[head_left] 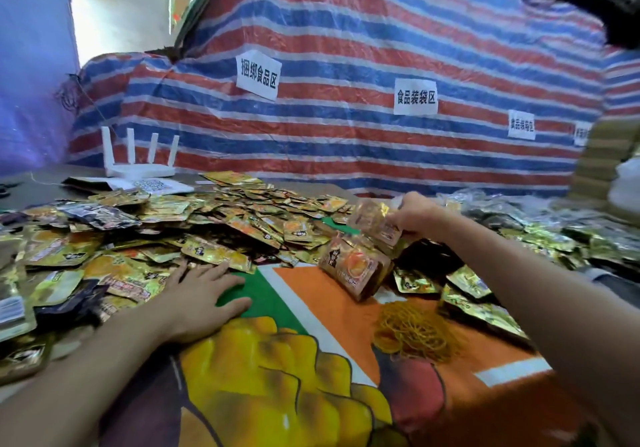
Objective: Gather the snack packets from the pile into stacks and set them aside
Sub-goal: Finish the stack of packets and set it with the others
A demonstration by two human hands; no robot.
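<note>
Tabletop [38, 188] under printed orange/green sheet [311, 311]. On it: gold snack packets [207, 224] piled across left and back, one packet stack [353, 268] at centre, rubber bands [415, 332] heaped nearby. White router [138, 167] far left.

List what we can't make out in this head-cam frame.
All in the head view:
1. Fingertips of the right hand: mostly hidden behind the packets it grips.
2. Packet count in the stack: the edges blur together.
3. Third sign: the text is too small to read.
4. Last sign: partly covered by striped fabric.
5. Pile: cut off by the left edge.
</note>
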